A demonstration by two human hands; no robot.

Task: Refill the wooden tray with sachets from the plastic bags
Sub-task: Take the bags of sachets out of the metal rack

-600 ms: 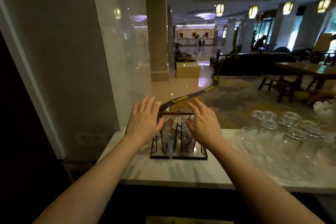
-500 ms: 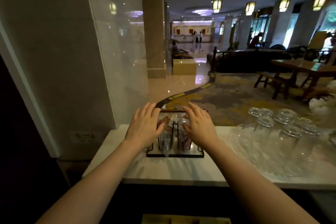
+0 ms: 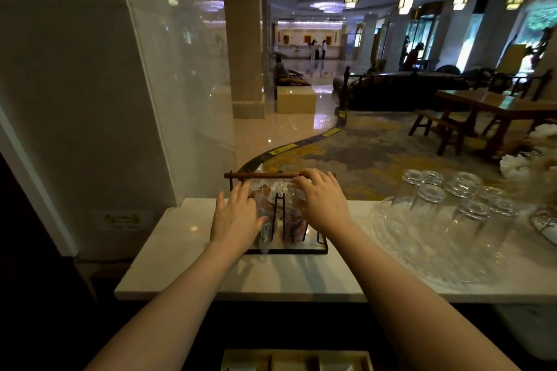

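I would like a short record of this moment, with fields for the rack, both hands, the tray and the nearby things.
rack: black wire rack with a wooden handle bar, on the white marble counter
contents: clear plastic bags of brownish sachets
left hand: on the left bag, fingers straight
right hand: fingers over the right bag's top, by the handle bar
wooden tray: bottom edge, below the counter
nearby: upturned clear glasses at right

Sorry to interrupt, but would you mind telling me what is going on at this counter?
A person is reaching with both hands into a black wire rack on the white counter, which holds clear plastic bags with brownish contents. The left hand rests against the bags on the left; the right hand touches the bags just under the rack's wooden handle. A wooden tray shows at the bottom edge. Upturned glasses stand to the right.
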